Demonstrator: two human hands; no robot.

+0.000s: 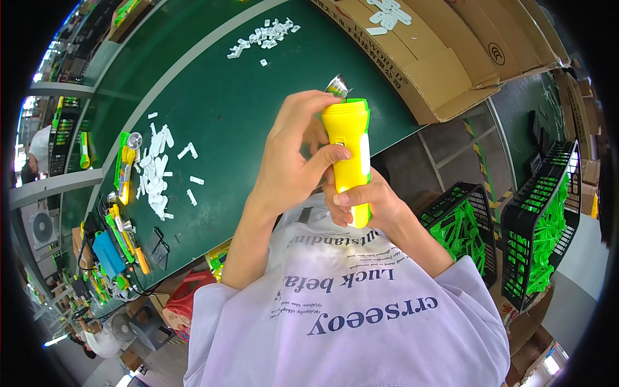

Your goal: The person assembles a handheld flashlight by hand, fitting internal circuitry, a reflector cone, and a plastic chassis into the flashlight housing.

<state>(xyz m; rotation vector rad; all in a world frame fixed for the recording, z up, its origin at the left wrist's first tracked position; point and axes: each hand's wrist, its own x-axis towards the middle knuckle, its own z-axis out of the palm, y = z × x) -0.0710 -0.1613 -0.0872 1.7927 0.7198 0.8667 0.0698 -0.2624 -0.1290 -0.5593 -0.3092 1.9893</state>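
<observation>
A yellow and green flashlight body (348, 164) is held upright in front of my chest, its threaded head end pointing away from me. My left hand (287, 148) reaches around its upper part, thumb pressed near the switch opening. The raised fingertips of that hand are at a silver cone-shaped reflector (337, 85), which sits tilted at the rim of the head end; whether they grip it is hard to see. My right hand (374, 198) is closed around the lower end, with its thumb across the front.
White plastic pieces lie in piles (155, 171) on the green table (219, 97). A cardboard box (419, 71) stands at the far right. Black crates (541, 226) with green parts are at right. Flashlights (126, 168), a blue tool holder (108, 253) and cables crowd the left edge.
</observation>
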